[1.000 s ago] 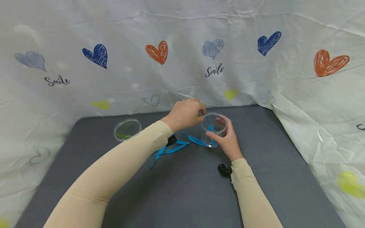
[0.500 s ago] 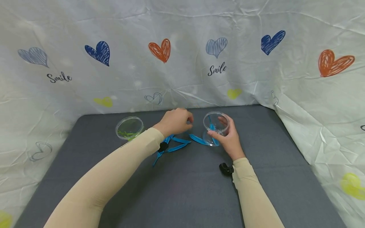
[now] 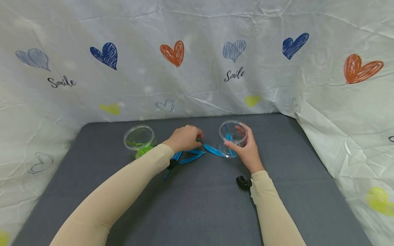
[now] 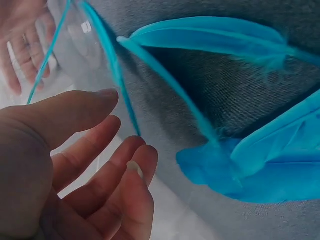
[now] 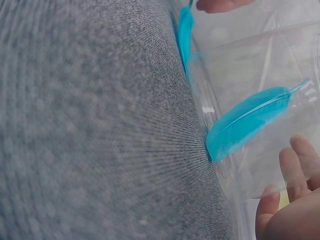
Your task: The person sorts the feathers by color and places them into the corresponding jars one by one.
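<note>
My right hand [image 3: 248,152] holds a clear plastic cup [image 3: 224,145] upright on the table, thumb at the near side and fingers behind. One blue feather [image 5: 250,120] leans inside this cup. Just left of the cup lies a loose blue feather [image 3: 213,150]. My left hand [image 3: 184,138] is low over the table beside that feather; in the left wrist view its thumb and fingers are apart, with the feather's thin edge close to the fingertips. More blue feathers [image 4: 270,175] lie under and in front of the left hand, partly hidden by the wrist in the head view.
A second clear cup [image 3: 126,145] with bright green feathers [image 3: 143,150] stands at the left, partly behind the left forearm. Dark grey cloth covers the table [image 3: 197,205]. A white curtain [image 3: 197,85] printed with hearts hangs along the back edge and right side.
My left hand has withdrawn from the right cup's rim, leaving the blue feather inside, and has come down leftward to the loose feathers. My right hand stays on the cup.
</note>
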Demonstrator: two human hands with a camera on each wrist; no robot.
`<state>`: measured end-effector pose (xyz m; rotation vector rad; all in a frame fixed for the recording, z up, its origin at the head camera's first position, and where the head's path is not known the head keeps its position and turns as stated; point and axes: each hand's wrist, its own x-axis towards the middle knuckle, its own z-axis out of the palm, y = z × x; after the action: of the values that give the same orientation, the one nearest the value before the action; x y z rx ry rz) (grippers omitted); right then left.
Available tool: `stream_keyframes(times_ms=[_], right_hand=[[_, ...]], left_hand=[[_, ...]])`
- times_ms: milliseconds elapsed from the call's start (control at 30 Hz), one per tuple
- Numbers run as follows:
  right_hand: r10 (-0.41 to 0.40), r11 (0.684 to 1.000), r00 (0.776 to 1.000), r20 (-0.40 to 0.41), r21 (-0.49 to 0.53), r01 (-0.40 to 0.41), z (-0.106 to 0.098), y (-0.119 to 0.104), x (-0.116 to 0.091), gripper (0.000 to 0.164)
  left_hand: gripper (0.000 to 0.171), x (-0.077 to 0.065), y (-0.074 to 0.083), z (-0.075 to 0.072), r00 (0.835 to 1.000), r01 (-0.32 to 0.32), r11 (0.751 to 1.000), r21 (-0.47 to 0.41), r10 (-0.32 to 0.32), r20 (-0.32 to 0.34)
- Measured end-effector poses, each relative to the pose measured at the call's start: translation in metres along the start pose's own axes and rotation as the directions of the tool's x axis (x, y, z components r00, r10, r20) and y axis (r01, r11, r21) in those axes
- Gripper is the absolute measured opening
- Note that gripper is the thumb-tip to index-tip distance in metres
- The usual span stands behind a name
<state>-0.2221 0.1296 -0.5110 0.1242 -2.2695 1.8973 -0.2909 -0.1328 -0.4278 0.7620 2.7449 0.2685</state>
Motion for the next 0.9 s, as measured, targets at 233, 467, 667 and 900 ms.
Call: stream_keyframes(times_ms=[233, 467, 667, 900], right_hand=[[-0.001, 1.0, 1.0, -0.007, -0.001, 0.001, 0.001, 0.001, -0.001, 0.091], [-0.005, 1.0, 1.0, -0.002, 0.011, 0.005, 0.002, 0.0, 0.0, 0.092], [-0.004, 1.0, 1.0, 0.002, 0.022, 0.004, 0.003, -0.001, 0.0, 0.091], [-0.008, 1.0, 1.0, -0.004, 0.002, 0.008, 0.001, -0.001, 0.001, 0.091]], left_hand=[[0.027, 0.0, -0.005, 0.006, 1.0, -0.005, 1.0, -0.031, 0.005, 0.018], [0.025, -0.003, -0.005, 0.01, 1.0, -0.012, 0.999, -0.043, 0.013, 0.024], [0.013, -0.008, -0.006, 0.007, 0.998, -0.057, 0.997, -0.048, 0.056, -0.018], [0.012, -0.014, -0.002, 0.0, 0.995, -0.095, 0.994, -0.052, 0.094, -0.033]])
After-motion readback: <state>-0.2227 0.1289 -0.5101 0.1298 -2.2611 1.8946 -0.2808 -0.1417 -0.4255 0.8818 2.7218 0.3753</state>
